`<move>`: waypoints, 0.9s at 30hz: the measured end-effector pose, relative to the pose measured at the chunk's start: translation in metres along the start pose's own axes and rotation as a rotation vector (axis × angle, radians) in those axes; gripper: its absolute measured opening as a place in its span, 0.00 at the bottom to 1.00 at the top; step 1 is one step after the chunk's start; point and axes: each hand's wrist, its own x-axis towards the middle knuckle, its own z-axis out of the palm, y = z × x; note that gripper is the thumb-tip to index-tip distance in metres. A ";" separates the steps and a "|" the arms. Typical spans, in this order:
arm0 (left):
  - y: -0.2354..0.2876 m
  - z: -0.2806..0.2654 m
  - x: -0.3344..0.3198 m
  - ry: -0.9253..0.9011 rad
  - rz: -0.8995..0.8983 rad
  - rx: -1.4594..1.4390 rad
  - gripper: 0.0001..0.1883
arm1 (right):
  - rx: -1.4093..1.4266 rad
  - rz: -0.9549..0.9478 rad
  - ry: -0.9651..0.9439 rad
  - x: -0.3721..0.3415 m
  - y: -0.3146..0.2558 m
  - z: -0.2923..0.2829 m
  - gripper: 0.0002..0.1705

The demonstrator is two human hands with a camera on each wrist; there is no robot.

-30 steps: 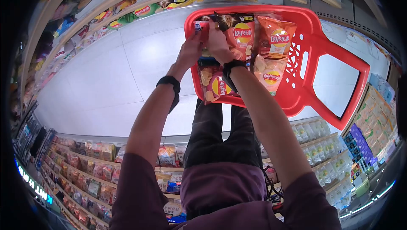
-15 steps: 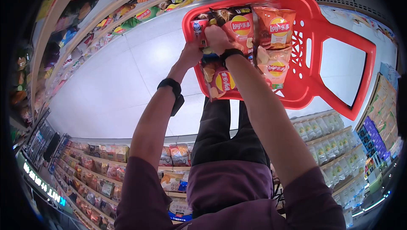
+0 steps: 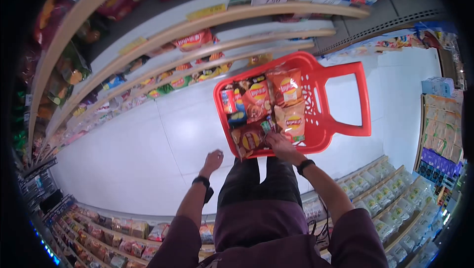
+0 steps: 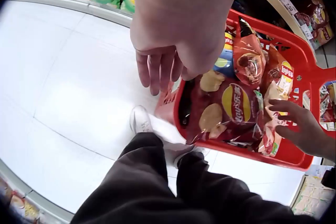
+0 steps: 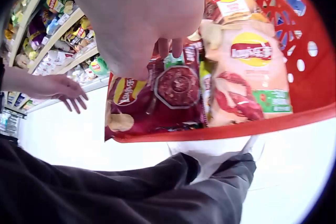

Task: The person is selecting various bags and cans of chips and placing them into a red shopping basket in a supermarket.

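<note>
A red shopping basket [image 3: 323, 142] holds several bags of chips. My right hand [image 3: 281, 147] is over its near side, fingers extended at the edge of a dark red Lay's chip bag [image 4: 239, 106]. Beside that bag lies a pale orange Lay's bag [image 5: 252, 61], with an orange-red Lay's bag [image 3: 288, 86] beyond it. A small red package [image 3: 228, 101] is in the far left corner, near another reddish Lay's bag [image 3: 256, 101]. Outside the basket, to its left, my left hand [image 3: 214, 160] hangs with loose fingers and holds nothing.
Shelves of snack bags [image 3: 195, 41] curve along the far side, price tags on their edges. More stocked shelves [image 3: 385, 189] stand behind me. The basket's handle [image 3: 365, 100] extends right over the white tiled floor [image 3: 123, 169]. My legs are right at the basket's near side.
Both hands have left the small red package in the basket's corner. My left hand has moved out to the left, my right hand to the dark red bag. The head view has shifted towards the shelves.
</note>
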 end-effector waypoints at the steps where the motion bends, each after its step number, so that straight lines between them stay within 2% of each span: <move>1: -0.011 0.002 -0.017 -0.039 -0.040 0.016 0.11 | -0.003 0.043 -0.010 -0.015 -0.004 -0.019 0.26; 2: -0.037 0.011 -0.029 -0.042 0.015 0.121 0.13 | -0.110 0.060 0.011 -0.031 0.005 -0.018 0.27; 3: -0.032 0.003 -0.044 -0.105 -0.076 0.206 0.13 | 0.023 0.075 0.096 -0.042 0.008 -0.031 0.29; 5: -0.042 -0.001 -0.070 -0.093 -0.127 0.179 0.15 | 0.066 0.255 0.099 -0.060 -0.001 -0.067 0.27; 7: -0.050 -0.005 -0.084 -0.101 -0.144 0.190 0.16 | -0.017 0.266 0.281 -0.078 0.010 -0.079 0.27; 8: -0.069 -0.001 -0.081 -0.172 -0.109 0.220 0.17 | -0.016 0.282 0.375 -0.084 0.015 -0.087 0.27; 9: -0.079 0.003 -0.083 -0.102 -0.055 0.229 0.18 | -0.139 0.291 0.471 -0.092 0.010 -0.104 0.27; 10: -0.089 0.005 -0.080 -0.106 0.037 0.286 0.18 | -0.104 0.320 0.514 -0.099 0.012 -0.119 0.27; 11: -0.079 0.000 -0.079 -0.102 -0.101 0.208 0.18 | -0.181 0.310 0.572 -0.107 0.011 -0.137 0.28; 12: -0.072 -0.005 -0.077 -0.104 -0.118 0.131 0.17 | -0.206 0.307 0.616 -0.114 0.009 -0.154 0.30; 14: -0.077 0.000 -0.058 -0.032 -0.030 0.239 0.17 | -0.404 0.323 0.690 -0.127 0.005 -0.189 0.32; 16: -0.065 -0.010 -0.044 -0.119 -0.087 0.056 0.17 | -0.545 0.372 0.805 -0.136 0.013 -0.215 0.35; 17: -0.052 -0.013 -0.039 -0.089 -0.084 0.061 0.17 | -0.589 0.481 0.824 -0.142 0.009 -0.229 0.38; 19: -0.034 -0.012 -0.024 -0.066 -0.118 0.041 0.18 | -0.382 0.571 1.032 -0.143 0.033 -0.233 0.34; 20: -0.035 -0.002 -0.016 0.120 0.153 0.045 0.12 | -0.268 0.611 1.124 -0.146 0.044 -0.230 0.32; 22: -0.030 0.010 -0.002 0.497 0.691 0.065 0.06 | -0.045 0.852 0.874 -0.149 0.053 -0.233 0.27; 23: -0.021 0.007 -0.003 0.386 0.501 0.073 0.07 | 0.066 0.966 0.735 -0.151 0.061 -0.227 0.25; 24: -0.014 0.003 -0.007 0.274 0.310 0.078 0.10 | -0.118 0.908 0.883 -0.148 0.067 -0.215 0.18; 26: 0.006 -0.006 -0.024 0.050 -0.070 0.076 0.19 | -0.104 0.990 0.942 -0.142 0.065 -0.209 0.17; 27: 0.009 -0.008 -0.030 0.032 -0.112 0.164 0.20 | -0.091 1.012 0.976 -0.139 0.064 -0.205 0.16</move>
